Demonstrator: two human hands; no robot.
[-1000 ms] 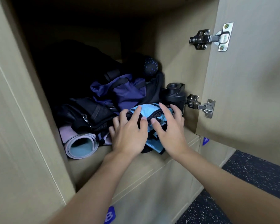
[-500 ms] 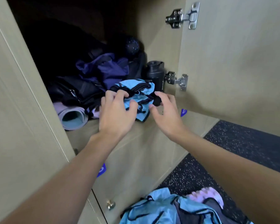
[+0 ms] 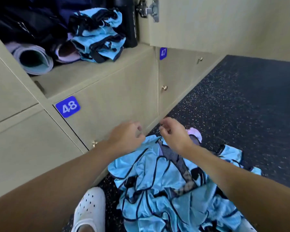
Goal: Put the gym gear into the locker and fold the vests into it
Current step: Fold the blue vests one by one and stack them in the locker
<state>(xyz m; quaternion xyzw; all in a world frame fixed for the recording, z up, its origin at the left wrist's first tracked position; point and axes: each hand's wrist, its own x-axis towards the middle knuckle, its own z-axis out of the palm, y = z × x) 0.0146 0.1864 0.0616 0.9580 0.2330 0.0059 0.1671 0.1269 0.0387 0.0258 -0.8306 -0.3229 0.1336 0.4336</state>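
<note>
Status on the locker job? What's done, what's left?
Done: rolled mat, dark bags, black bottle and a stack of folded blue vests sit in the open locker. In hand: nothing; left hand and right hand hover loosely curled over the pile of unfolded blue vests on the floor. Left: fold and stow that pile, plus a pink item behind it.

Two hands [image 3: 126, 138] [image 3: 175, 137], one mat [image 3: 35, 61], one bottle [image 3: 130, 30]

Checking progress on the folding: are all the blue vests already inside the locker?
No, a folded stack lies in the locker, but a heap of blue vests is on the floor.
</note>
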